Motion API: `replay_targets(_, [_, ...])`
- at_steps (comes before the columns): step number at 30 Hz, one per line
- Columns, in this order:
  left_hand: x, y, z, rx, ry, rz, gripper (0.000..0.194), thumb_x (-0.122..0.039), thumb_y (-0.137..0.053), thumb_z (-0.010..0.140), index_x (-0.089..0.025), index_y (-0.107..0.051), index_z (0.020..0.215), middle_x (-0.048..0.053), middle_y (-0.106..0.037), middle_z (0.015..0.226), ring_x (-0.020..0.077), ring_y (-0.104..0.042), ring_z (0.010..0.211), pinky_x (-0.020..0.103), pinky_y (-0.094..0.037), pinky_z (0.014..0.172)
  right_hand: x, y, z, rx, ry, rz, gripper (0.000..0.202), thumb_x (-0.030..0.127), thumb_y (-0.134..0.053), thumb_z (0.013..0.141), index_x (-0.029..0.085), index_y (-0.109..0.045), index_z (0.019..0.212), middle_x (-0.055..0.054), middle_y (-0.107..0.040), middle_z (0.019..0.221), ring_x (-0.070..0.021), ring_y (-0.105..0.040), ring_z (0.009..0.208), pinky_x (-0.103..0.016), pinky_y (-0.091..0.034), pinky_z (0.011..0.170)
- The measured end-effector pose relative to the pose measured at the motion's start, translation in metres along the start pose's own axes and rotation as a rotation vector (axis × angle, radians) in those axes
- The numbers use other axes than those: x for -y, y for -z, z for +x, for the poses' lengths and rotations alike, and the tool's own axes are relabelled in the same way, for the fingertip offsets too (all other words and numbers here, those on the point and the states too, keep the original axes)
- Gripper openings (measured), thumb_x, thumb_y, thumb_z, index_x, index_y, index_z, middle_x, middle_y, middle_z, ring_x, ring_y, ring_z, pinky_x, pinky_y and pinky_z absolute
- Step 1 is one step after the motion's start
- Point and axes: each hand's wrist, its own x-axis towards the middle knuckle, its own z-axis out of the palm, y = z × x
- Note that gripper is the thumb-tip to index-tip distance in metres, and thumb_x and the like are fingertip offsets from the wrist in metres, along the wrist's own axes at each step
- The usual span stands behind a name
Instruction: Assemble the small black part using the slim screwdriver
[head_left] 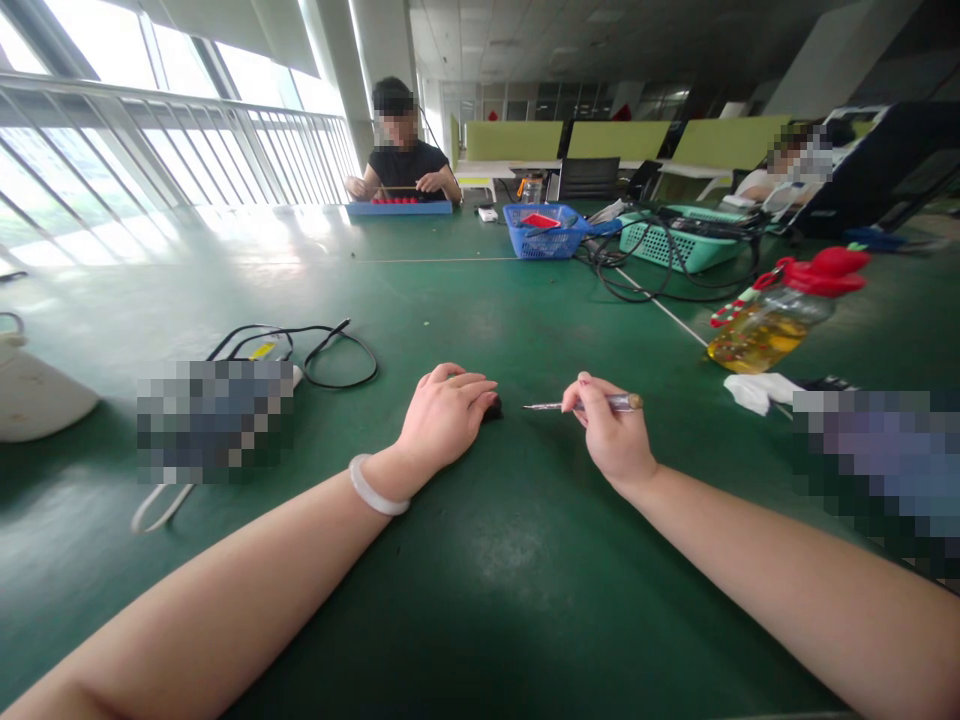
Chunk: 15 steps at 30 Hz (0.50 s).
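Note:
My left hand (448,412) lies on the green table (495,560) with its fingers curled over a small dark object (493,408). Only one end of that object shows past the fingertips, so its kind is hidden. To the right, my right hand (611,430) grips a slim screwdriver (625,402) with a see-through handle and a yellowish-brown end. Its thin metal shaft points left toward the dark object, and a gap separates tip and object. A pale bracelet (375,487) circles my left wrist.
Left of my arms are a blurred device (217,415), a black cable (375,365) and a pale container (37,395). A red-lidded bottle (780,320) stands right. Farther off are blue (547,240) and green (675,250) baskets with cables; across the table sits a person (409,165).

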Motion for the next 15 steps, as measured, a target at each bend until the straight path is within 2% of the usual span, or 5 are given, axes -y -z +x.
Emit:
replay_targets(3, [0.004,0.0,-0.002,-0.028,0.095,0.065,0.032,-0.026,-0.048,0.089,-0.023,-0.061,0.119,0.005,-0.067,0.116,0.0277,-0.052,0.109,0.045,-0.044,0.093,0.0,0.001,0.0,0.002,-0.01,0.0,0.041,0.042,-0.045,0.091,0.019,-0.057,0.058,-0.001,-0.054,0.059,-0.0123,-0.047,0.052,-0.027,-0.034,0.047])
replay_targets(6, [0.013,-0.003,-0.004,0.029,0.154,0.125,0.039,-0.025,-0.057,0.084,-0.02,-0.057,0.122,0.011,-0.069,0.106,0.0315,-0.054,0.108,0.046,-0.047,0.09,0.0,0.0,0.0,0.007,-0.016,0.005,0.041,0.042,-0.045,0.091,0.019,-0.057,0.059,0.0,-0.053,0.059,-0.0122,-0.047,0.051,-0.027,-0.033,0.047])
replay_targets(10, [0.016,-0.005,-0.003,0.016,0.183,0.064,0.037,-0.023,-0.055,0.085,-0.019,-0.055,0.122,0.01,-0.067,0.107,0.0281,-0.058,0.103,0.042,-0.048,0.09,0.002,0.0,0.0,0.01,-0.014,0.01,0.041,0.04,-0.045,0.091,0.019,-0.057,0.058,0.0,-0.052,0.057,-0.0117,-0.045,0.05,-0.026,-0.033,0.048])
replay_targets(13, [0.009,-0.003,-0.002,-0.071,0.149,-0.048,0.035,-0.025,-0.05,0.089,-0.021,-0.051,0.124,0.008,-0.062,0.117,0.0239,-0.058,0.106,0.039,-0.047,0.093,0.001,0.0,0.0,0.009,-0.007,0.008,0.041,0.039,-0.044,0.091,0.019,-0.056,0.058,0.0,-0.052,0.058,-0.0113,-0.044,0.05,-0.026,-0.032,0.047])
replay_targets(15, [0.004,-0.002,-0.003,-0.064,0.067,-0.098,0.035,-0.029,-0.049,0.091,-0.022,-0.05,0.125,0.007,-0.061,0.119,0.0224,-0.057,0.108,0.038,-0.046,0.096,0.0,0.0,0.0,0.009,-0.005,0.006,0.041,0.039,-0.044,0.092,0.019,-0.056,0.058,0.0,-0.052,0.058,-0.0111,-0.044,0.049,-0.026,-0.032,0.047])
